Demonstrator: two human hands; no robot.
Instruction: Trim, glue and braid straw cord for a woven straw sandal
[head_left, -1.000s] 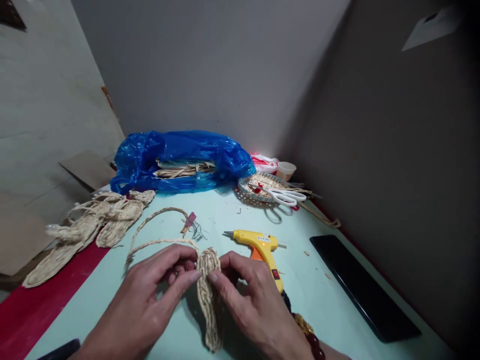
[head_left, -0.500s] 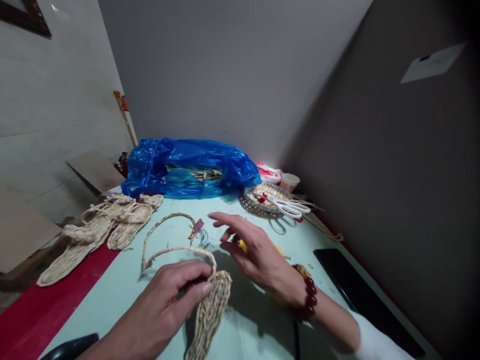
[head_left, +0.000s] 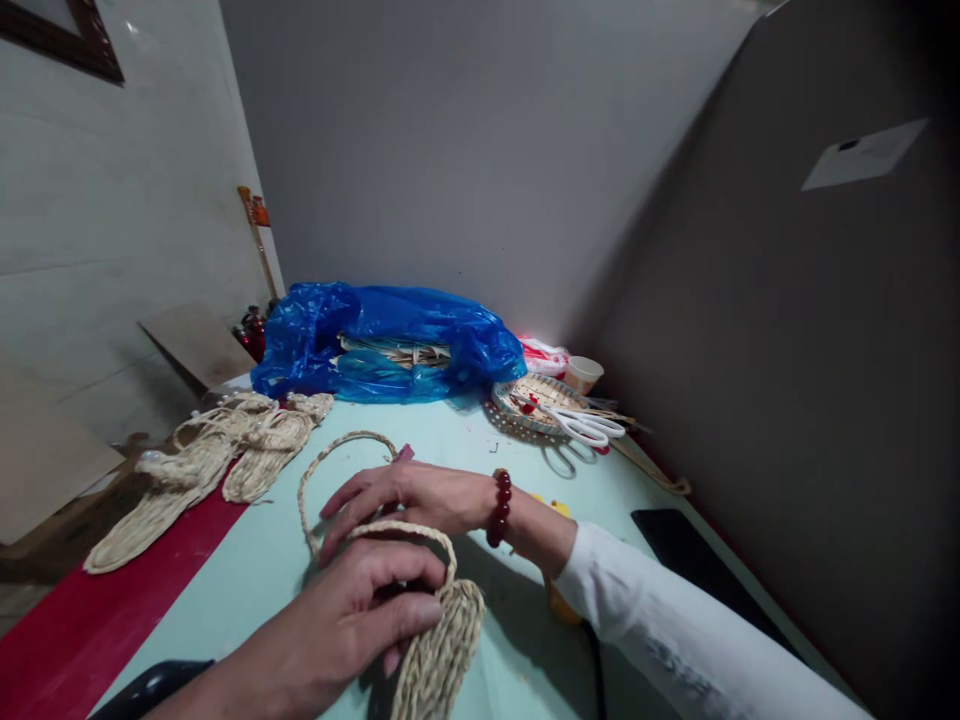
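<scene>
In the lower middle, my left hand (head_left: 352, 610) grips a woven straw sandal sole (head_left: 441, 655) at its upper end, thumb and fingers closed on the edge. From that end a braided straw cord (head_left: 352, 436) rises, bends to the left and curves back over the tabletop. My right hand (head_left: 409, 495), with a dark red bead bracelet (head_left: 499, 508) at the wrist, reaches across above my left hand. Its fingers are apart and bent downward, the tips at the bend of the cord. Partly behind that hand is a small purple piece (head_left: 405, 453) at the cord's end.
Finished straw sandals (head_left: 180, 470) lie at the left. A blue plastic bag (head_left: 390, 310) with straw inside sits at the back. White-handled scissors (head_left: 592, 428) rest on a round woven tray (head_left: 506, 400) beside a paper cup (head_left: 583, 374). A black flat object (head_left: 690, 560) lies at right.
My right hand has swung left and down from above the table to the bend of the cord. My left hand keeps its hold on the sole. The view has shifted slightly.
</scene>
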